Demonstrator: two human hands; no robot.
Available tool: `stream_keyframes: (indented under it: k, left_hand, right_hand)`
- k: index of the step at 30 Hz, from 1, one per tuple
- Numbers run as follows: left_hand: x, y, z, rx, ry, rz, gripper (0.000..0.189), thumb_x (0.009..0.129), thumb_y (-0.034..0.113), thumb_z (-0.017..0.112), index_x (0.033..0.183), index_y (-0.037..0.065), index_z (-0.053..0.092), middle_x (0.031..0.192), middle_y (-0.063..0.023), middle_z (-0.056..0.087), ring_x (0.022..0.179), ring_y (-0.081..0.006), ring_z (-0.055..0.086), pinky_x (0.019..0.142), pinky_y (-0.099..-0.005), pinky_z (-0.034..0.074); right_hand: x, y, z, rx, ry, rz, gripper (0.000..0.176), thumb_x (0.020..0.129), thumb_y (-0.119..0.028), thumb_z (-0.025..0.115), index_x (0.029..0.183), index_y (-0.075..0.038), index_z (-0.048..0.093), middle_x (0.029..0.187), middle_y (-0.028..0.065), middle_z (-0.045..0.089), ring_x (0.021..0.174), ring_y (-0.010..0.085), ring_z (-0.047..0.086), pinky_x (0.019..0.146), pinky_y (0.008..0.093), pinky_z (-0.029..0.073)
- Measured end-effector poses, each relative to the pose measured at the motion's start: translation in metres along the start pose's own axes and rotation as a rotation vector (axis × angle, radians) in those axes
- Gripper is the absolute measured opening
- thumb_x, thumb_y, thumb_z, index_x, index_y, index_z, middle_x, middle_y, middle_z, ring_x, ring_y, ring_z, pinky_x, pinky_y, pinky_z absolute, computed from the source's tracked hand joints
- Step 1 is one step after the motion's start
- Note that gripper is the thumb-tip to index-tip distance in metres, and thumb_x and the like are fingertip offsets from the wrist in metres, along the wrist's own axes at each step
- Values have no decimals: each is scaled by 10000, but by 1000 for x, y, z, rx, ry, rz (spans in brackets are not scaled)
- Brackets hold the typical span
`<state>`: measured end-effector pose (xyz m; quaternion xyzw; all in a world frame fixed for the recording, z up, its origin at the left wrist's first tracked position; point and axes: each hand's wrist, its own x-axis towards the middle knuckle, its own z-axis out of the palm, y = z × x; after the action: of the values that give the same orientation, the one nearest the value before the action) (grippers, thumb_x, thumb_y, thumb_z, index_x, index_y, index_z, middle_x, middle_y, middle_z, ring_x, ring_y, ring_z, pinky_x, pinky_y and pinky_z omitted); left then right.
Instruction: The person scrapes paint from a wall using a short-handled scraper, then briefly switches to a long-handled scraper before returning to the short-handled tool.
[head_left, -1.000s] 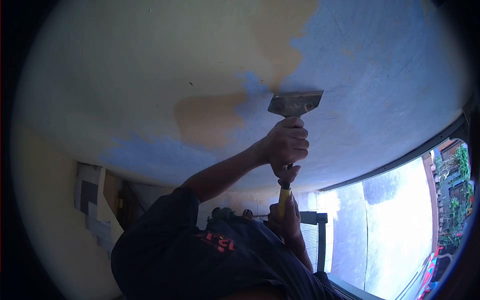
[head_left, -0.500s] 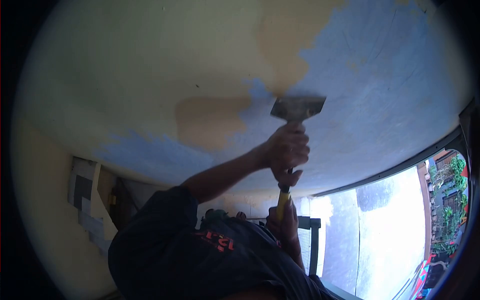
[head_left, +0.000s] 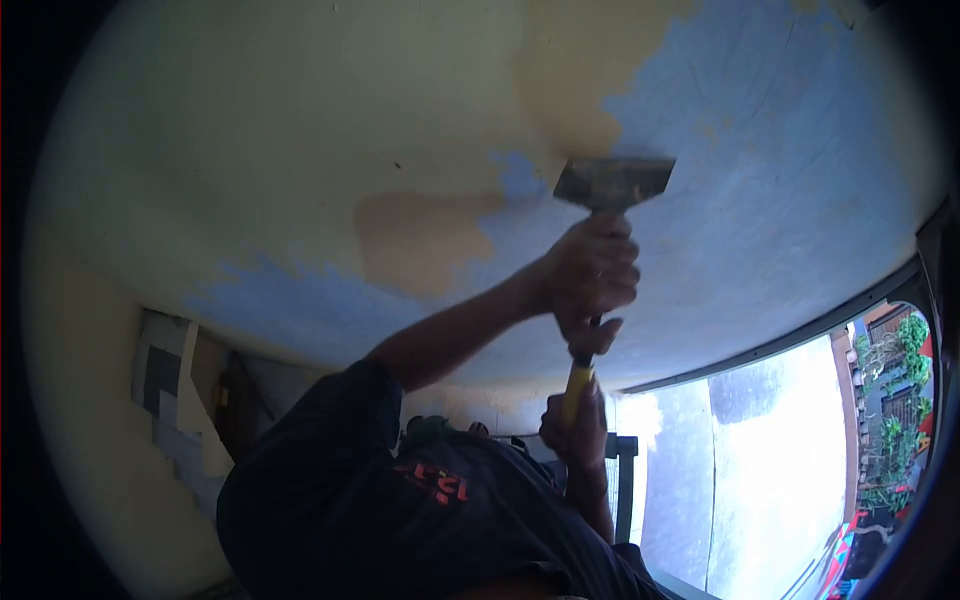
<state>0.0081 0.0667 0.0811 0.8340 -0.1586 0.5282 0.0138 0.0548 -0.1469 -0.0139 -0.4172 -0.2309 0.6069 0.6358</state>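
A wide-bladed scraper point(head_left: 612, 182) with a yellow handle point(head_left: 577, 392) is held in both of my hands. My left hand point(head_left: 597, 272) is closed around the shaft just below the blade. Lower down, my right hand point(head_left: 575, 428) grips the yellow handle. The blade's far edge lies against, or very near, a large painted surface point(head_left: 260, 150); contact cannot be made out exactly. Beside the blade, the surface changes from cream and tan to a bare-looking blue area point(head_left: 740, 200) with ragged borders. A darker tan patch point(head_left: 420, 240) lies left of the blade.
Grey and white blocks point(head_left: 165, 380) show at the lower left. A dark frame edge point(head_left: 780, 345) curves along the right, with a bright pale surface point(head_left: 770, 460) beyond it. Plants point(head_left: 895, 430) and red items appear at the far right. A dark post point(head_left: 626, 480) stands behind my right arm.
The scraper and both hands have moved up and slightly right in the view. Both hands keep their hold on it.
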Motion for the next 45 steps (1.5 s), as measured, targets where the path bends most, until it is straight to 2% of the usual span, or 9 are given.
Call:
stream_keyframes:
  k: [3, 7, 9, 15, 19, 23, 25, 27, 45]
  left_hand:
    - [15, -4, -10, 52, 14, 70, 252, 540, 322, 573, 475, 144, 406, 515, 2, 418, 570, -202, 459, 696, -364, 394]
    - [-15, 43, 9, 101, 40, -9, 249, 588, 301, 599, 504, 147, 423, 598, 12, 460, 647, -194, 491, 732, -373, 398]
    - [-35, 68, 9, 171, -48, -48, 212, 629, 317, 608, 561, 152, 496, 673, 27, 516, 738, -194, 549, 813, -372, 411]
    - [-55, 98, -4, 252, 44, -173, 218, 656, 366, 602, 703, 154, 612, 793, 40, 599, 925, -174, 611, 937, -370, 399]
    - [-81, 65, -5, 240, -36, -163, 255, 617, 360, 589, 541, 144, 478, 676, 5, 506, 755, -194, 572, 788, -395, 416]
    - [-80, 57, -7, 171, 18, -112, 306, 615, 361, 585, 497, 135, 418, 634, -3, 460, 692, -198, 541, 750, -398, 401]
    - [-80, 62, -8, 137, 60, -167, 320, 636, 363, 577, 507, 114, 422, 620, -7, 454, 684, -198, 543, 754, -387, 408]
    - [-80, 58, -9, 168, 43, -162, 331, 638, 372, 577, 506, 111, 421, 611, -10, 448, 675, -201, 541, 752, -385, 411]
    - [-75, 38, -29, 55, -95, -117, 321, 644, 362, 539, 484, 124, 396, 546, -27, 355, 537, -215, 428, 696, -366, 403]
  right_hand:
    - [1, -4, -6, -11, -104, -121, 462, 1064, -399, 310, 1358, -45, 352, 543, 24, 415, 391, 78, 363, 365, 204, 293]
    - [-22, 18, -25, -1188, 247, -528, 525, 994, -382, 491, 1171, 112, 495, 652, 111, 613, 529, 143, 558, 452, 300, 431]
    - [-29, 32, -57, -510, 116, -285, 444, 974, -328, 531, 1089, 97, 595, 631, 125, 603, 556, 196, 581, 528, 358, 466]
    - [-17, 41, -31, -1085, 443, -806, 344, 935, -196, 576, 1139, 72, 643, 728, 158, 607, 612, 219, 609, 589, 367, 476]
    - [-19, 24, 1, -550, 175, -205, 411, 948, -109, 559, 1329, 32, 495, 829, 110, 619, 717, 209, 637, 655, 333, 519]
    - [-12, 23, -7, 30, -192, -52, 543, 1027, -355, 457, 1426, -2, 351, 776, 79, 569, 566, 117, 550, 542, 241, 452]
    - [-6, 33, -16, 39, -350, -34, 581, 1037, -437, 386, 1403, 15, 382, 714, 40, 530, 534, 76, 490, 509, 217, 399]
    - [-2, 44, -10, -414, -111, -157, 567, 1041, -407, 401, 1398, 33, 399, 663, -3, 482, 526, 55, 448, 504, 217, 376]
    - [-4, 66, 28, -547, 96, -277, 631, 1027, -450, 427, 1411, 50, 422, 644, -61, 438, 571, 23, 424, 525, 207, 350]
